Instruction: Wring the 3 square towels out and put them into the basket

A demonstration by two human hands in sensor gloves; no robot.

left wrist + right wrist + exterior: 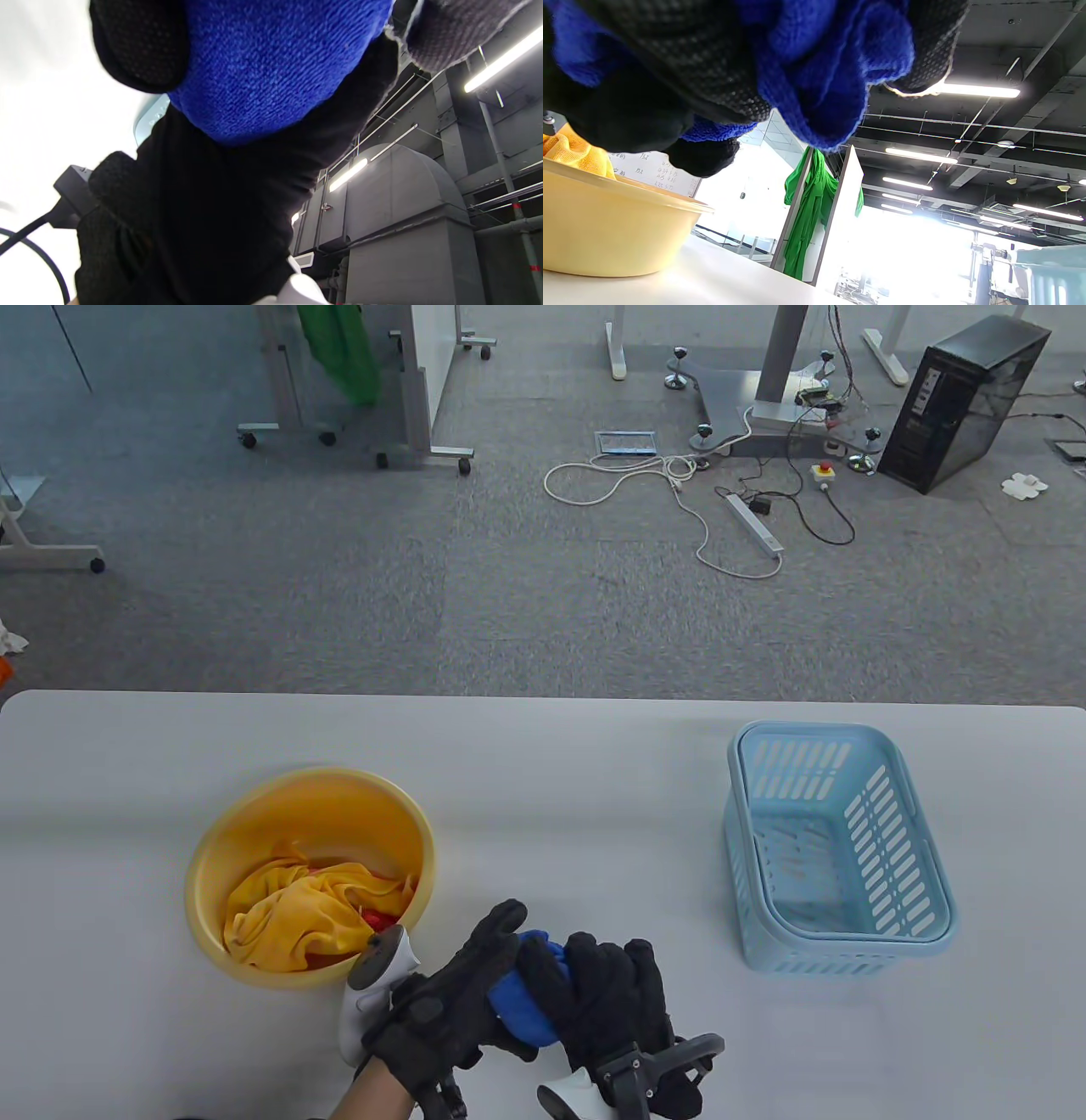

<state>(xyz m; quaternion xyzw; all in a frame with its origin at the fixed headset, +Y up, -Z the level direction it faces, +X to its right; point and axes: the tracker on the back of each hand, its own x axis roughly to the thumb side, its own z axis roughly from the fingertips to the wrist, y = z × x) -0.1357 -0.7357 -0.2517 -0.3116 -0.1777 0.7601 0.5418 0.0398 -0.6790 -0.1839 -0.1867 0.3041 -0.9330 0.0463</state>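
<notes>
Both gloved hands grip a bunched blue towel [524,1005] above the table's front edge. My left hand [462,988] wraps its near end and my right hand [607,993] wraps the other end; the towel fills the top of the left wrist view [271,63] and hangs between black fingers in the right wrist view [823,76]. A yellow basin [254,823] at the left holds a yellow towel [297,912] with a red towel [377,918] peeking out beneath it. The light blue basket [840,848] stands at the right with nothing in it.
The white table [543,746] carries only the basin and basket. Beyond its far edge lies grey carpet with cables, a power strip [755,524], a computer tower [963,403] and wheeled stands; a green cloth [344,347] hangs there.
</notes>
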